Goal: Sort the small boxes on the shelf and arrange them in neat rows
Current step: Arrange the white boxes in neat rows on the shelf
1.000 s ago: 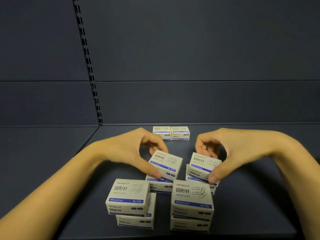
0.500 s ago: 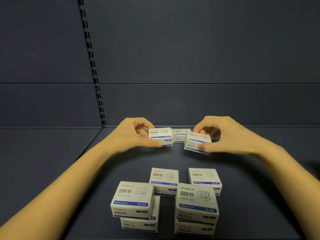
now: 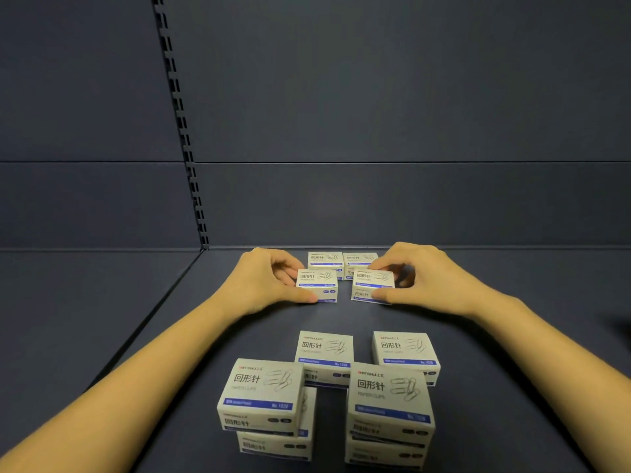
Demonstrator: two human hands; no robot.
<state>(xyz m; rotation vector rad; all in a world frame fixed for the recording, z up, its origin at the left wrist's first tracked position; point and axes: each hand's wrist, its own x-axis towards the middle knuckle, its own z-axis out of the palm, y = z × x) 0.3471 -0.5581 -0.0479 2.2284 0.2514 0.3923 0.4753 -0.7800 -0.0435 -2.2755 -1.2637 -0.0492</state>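
Small white paper-clip boxes with a blue stripe lie on a dark shelf [image 3: 512, 387]. My left hand [image 3: 266, 279] grips one box [image 3: 317, 283], set down just in front of two boxes [image 3: 326, 259] [image 3: 360, 259] at the back wall. My right hand [image 3: 423, 278] pinches another box [image 3: 374, 285], slightly tilted, beside the first. Nearer to me, two single boxes [image 3: 324, 353] [image 3: 404, 351] lie flat. At the front stand a left stack [image 3: 263, 396] and a right stack [image 3: 391, 401], each two boxes high.
The shelf's back panel [image 3: 409, 199] rises right behind the far boxes. A slotted upright rail [image 3: 181, 131] runs down at the left corner. A lower side shelf [image 3: 85, 319] lies to the left. Bare shelf surface stretches to the right of the boxes.
Both hands lifted one box each from the middle pair and carried them to the back. Since half a second ago the boxes have dropped to the shelf before the rear pair.
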